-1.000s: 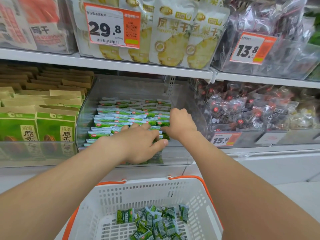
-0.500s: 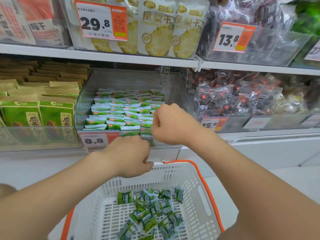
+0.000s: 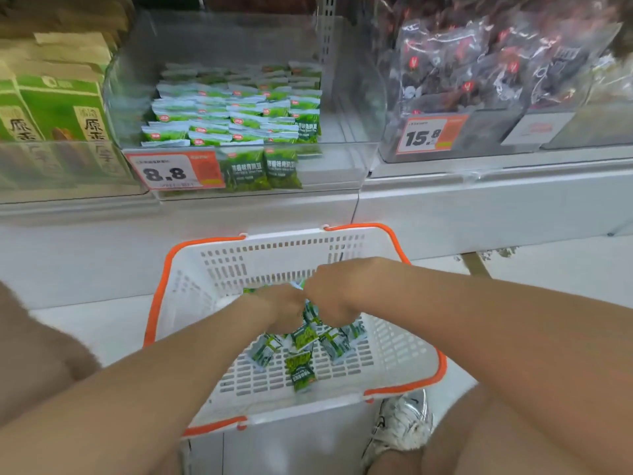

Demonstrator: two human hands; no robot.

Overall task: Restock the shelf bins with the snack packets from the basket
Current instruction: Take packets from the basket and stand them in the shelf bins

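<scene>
Clear acrylic forms the target shelf bin (image 3: 358, 138). It is partly filled: the stocked rows (image 3: 236, 111) of green pea packets sit left and centre, with bare space along its right wall. Below it, near the shelf base, stands the white basket (image 3: 274, 255) with an orange rim.

We judge the step in hand to be pick-up. Both hands are down in the basket, touching each other, knuckles up. The left hand (image 3: 279, 311) and the right hand (image 3: 330, 296) curl round snack packets (image 3: 303, 339) at the top of the loose pile. The fingertips are hidden, so we cannot tell how many are held. Several more packets lie loose on the basket floor.

The next move calls for lifting the bunch clear of the rim, carrying it over the bin's front lip and setting it in the vacant right side.

A pale floor (image 3: 548, 269) lies beneath, and a white plinth (image 3: 479, 207) runs across. Neighbouring bins hold green cartons (image 3: 58, 108) on the left and dark wrapped sweets (image 3: 479, 70) on the right. The price tag (image 3: 174, 171) reads 8.8. A sneaker (image 3: 400, 426) shows beside the basket.
</scene>
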